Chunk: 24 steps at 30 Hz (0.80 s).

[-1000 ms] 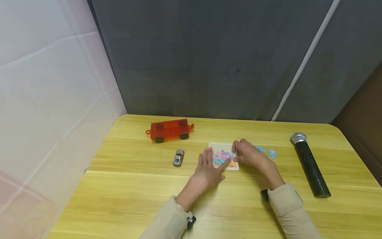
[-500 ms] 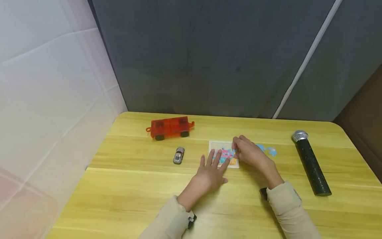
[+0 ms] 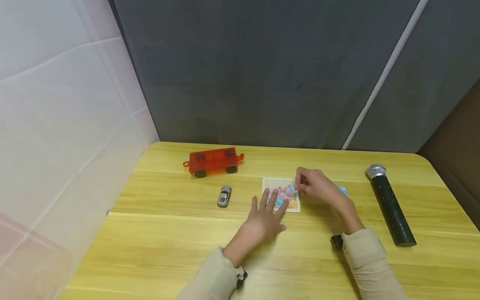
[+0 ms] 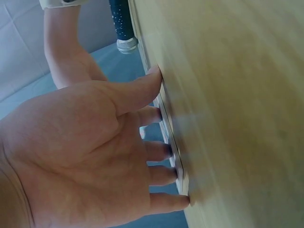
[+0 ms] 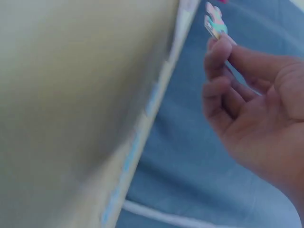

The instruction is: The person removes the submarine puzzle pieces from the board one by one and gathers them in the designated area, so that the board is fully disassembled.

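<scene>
Yellow wooden table (image 3: 168, 241) carries a small square puzzle board (image 3: 282, 194). Left hand (image 3: 267, 217), fingers spread flat, presses the board's near-left corner. Right hand (image 3: 316, 187) pinches a pink-and-blue puzzle piece (image 5: 213, 23) raised above the board's right edge.

A red toy wagon (image 3: 213, 161) sits at the back of the desk (image 3: 157, 250), a small silver car (image 3: 224, 196) near it; a black microphone (image 3: 390, 206) lies at right.

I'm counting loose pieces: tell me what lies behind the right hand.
One blue puzzle piece shows on the table behind the right hand; anything else there is hidden by the hand, which itself pinches a piece.
</scene>
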{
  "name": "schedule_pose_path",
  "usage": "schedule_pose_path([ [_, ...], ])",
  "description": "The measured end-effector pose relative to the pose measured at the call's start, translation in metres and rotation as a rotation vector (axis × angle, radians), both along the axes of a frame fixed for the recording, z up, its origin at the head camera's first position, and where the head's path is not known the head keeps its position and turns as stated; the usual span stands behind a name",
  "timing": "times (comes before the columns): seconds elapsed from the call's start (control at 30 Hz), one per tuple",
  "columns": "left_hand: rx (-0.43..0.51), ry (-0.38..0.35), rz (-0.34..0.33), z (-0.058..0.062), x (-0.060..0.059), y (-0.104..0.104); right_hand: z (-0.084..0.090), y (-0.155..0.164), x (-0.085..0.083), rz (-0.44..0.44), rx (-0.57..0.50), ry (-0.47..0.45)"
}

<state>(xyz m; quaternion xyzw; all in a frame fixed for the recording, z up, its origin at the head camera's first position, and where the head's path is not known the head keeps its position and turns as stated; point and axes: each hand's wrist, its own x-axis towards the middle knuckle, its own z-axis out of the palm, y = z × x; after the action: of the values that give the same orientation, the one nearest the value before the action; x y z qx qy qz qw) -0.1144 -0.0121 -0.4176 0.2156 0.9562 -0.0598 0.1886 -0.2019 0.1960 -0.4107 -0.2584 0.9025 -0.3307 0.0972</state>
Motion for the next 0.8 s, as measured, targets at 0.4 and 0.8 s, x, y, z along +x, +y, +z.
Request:
schedule_pose_path([
  [0.4, -0.008, 0.009, -0.007, 0.002, 0.000, 0.000, 0.015, 0.110, 0.002, -0.028, 0.042, -0.454],
  [0.8, 0.044, 0.010, -0.010, -0.027, -0.008, -0.001, 0.018, 0.117, 0.007, -0.180, 0.257, -0.351],
])
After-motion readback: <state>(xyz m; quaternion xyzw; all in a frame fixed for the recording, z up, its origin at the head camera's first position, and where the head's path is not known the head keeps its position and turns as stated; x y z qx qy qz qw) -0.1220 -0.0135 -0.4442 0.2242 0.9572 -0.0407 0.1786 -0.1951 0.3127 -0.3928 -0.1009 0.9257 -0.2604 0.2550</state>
